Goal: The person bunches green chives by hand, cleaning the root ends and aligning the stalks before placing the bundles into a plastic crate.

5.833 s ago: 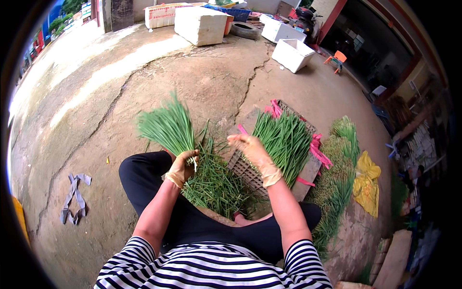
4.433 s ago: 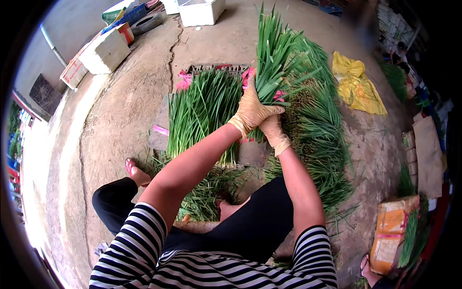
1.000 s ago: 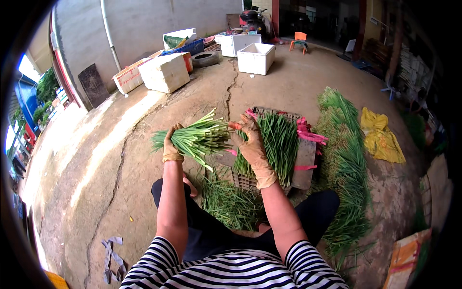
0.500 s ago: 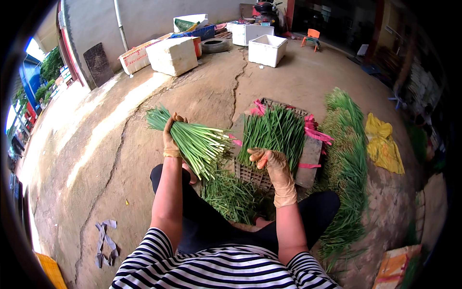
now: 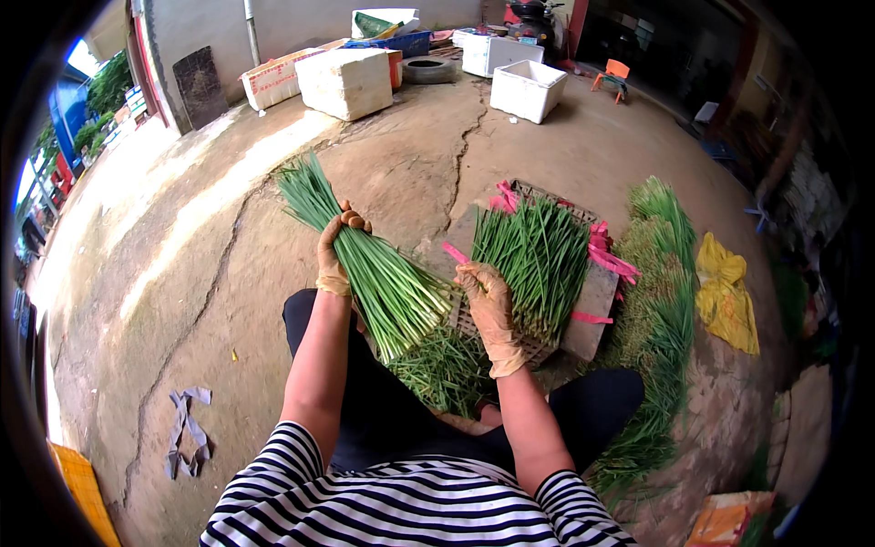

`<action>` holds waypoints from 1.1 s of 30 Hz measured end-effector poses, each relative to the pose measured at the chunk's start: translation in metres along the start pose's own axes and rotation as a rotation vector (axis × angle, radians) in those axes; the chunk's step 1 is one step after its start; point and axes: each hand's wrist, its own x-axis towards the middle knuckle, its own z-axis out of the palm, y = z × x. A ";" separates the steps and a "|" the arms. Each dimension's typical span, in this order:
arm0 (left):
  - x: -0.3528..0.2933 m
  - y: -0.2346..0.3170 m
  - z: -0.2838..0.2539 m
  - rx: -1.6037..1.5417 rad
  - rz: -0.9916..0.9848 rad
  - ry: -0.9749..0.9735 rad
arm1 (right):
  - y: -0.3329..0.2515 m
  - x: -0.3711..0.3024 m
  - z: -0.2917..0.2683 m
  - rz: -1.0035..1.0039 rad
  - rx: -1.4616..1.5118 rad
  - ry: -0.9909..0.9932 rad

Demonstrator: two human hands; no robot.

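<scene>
My left hand [image 5: 335,251], in a tan glove, is closed around a bunch of chives [image 5: 387,283]. Their green leaf tips point up and to the left, the pale stem ends down toward my right hand. My gloved right hand [image 5: 489,314] has its fingers drawn together at the near end of a pink strip [image 5: 455,252], seemingly pinching it. Just beyond that hand, more chives [image 5: 533,260] lie heaped across an upturned, slatted crate [image 5: 465,321] with a board [image 5: 588,328] on it. Loose green leaves [image 5: 442,369] cover the ground between my legs.
A long pile of uncleaned chives [image 5: 661,301] stretches along the right, beside a yellow bag [image 5: 725,292]. More pink strips [image 5: 612,255] hang at the crate. White foam boxes [image 5: 344,84], a tyre [image 5: 428,70] and an orange chair [image 5: 613,77] stand farther back. Grey strips [image 5: 189,433] lie at left.
My right hand has moved left and inward to the pink strip, its fingers drawing together. The bunch in my left hand has turned to a steeper slant. The view has shifted slightly.
</scene>
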 end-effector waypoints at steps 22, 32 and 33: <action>-0.011 -0.003 0.007 0.239 -0.028 0.131 | 0.041 -0.079 -0.047 0.081 -0.890 -0.206; -0.014 -0.035 0.008 0.130 -0.198 0.127 | -0.047 -0.011 0.019 -0.534 -0.558 -0.391; -0.015 -0.035 0.007 0.104 -0.203 0.137 | -0.046 -0.007 0.020 -0.550 -0.620 -0.398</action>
